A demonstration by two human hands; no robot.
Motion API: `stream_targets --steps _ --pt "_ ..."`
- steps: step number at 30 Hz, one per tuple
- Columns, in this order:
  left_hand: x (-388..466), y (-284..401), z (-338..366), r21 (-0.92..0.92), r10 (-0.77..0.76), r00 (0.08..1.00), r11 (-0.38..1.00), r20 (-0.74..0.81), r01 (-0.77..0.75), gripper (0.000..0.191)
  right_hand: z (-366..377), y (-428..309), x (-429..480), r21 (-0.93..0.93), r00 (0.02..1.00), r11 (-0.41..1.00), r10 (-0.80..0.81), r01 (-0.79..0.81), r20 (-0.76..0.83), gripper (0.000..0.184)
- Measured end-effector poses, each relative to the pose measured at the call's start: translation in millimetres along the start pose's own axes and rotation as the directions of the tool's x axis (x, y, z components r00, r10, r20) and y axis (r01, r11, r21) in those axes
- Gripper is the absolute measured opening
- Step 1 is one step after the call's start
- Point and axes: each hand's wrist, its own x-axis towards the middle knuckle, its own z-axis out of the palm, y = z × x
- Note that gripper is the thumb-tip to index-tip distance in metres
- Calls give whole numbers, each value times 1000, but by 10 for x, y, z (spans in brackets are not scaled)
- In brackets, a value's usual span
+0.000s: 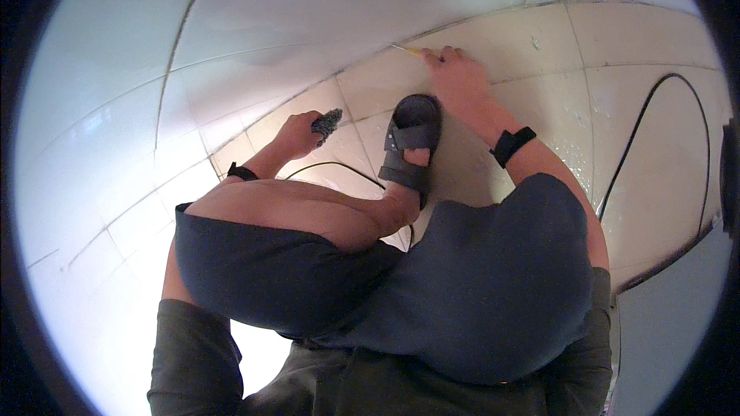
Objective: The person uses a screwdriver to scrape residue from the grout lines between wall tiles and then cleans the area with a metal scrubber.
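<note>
My left hand (298,136) is closed around a dark, rough scouring pad (327,125), held above the floor tiles at centre left. Farther up and to the right, my right hand (458,78) grips a thin tool with a yellow handle (413,51). The tool's narrow, pale tip touches or nearly touches the dark joint (370,58) where the tiled wall meets the floor. Its exact kind is too small to tell. A black band circles each wrist.
Pale wall tiles (260,11) rise on the far side. My sandalled foot (411,133) stands on wet-looking beige floor tiles (526,104) between the hands. A thin black cable or hose (637,121) loops over the floor at right, and another stretch lies behind the foot.
</note>
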Motion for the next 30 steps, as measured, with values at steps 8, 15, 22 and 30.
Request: stream_targets --steps 8,15,22,30 --pt "-4 -242 208 -12 -78 997 997 -17 77 30 -323 203 -219 70 984 981 178 -179 19 35" --pt "462 25 181 -875 -261 964 455 45 164 26 -1016 528 -732 231 961 942 266 -242 -77 29" --pt "535 189 51 391 517 852 804 -86 -448 29 -1707 526 -1760 391 880 839 458 -378 -131 34" --pt "188 -239 8 -623 113 990 781 80 -39 25 -2410 503 -3283 506 641 629 746 -590 -181 35"
